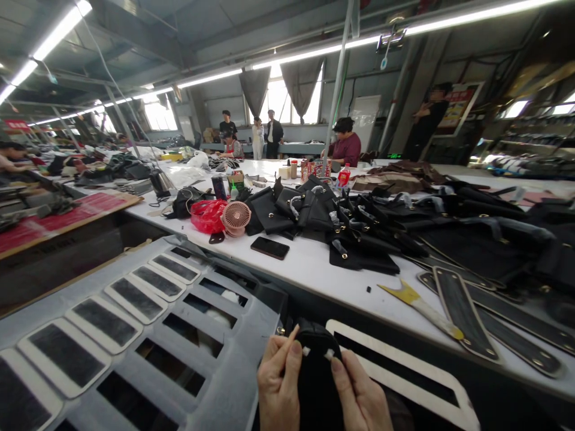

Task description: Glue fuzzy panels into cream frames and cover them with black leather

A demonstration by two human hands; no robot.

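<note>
A black leather piece (318,383) with a rounded top and two small whitish patches is held upright between my hands at the bottom centre. My left hand (279,383) grips its left edge, with a thin tan stick-like tip (294,333) showing between thumb and forefinger. On the right edge, my right hand (359,392) pinches the piece, its thumb by the right patch. Behind it to the right lies a pale frame with a long slot (404,383). The lower part of the black piece runs out of view.
Left, a grey slotted rack (179,323) carries several white-bordered dark panels (105,323). On the white table (309,281) are a phone (270,248), pink fan (236,218), red bag (207,216), black bags (314,209), yellow-ended tool (420,308) and straps (465,311). People are farther back.
</note>
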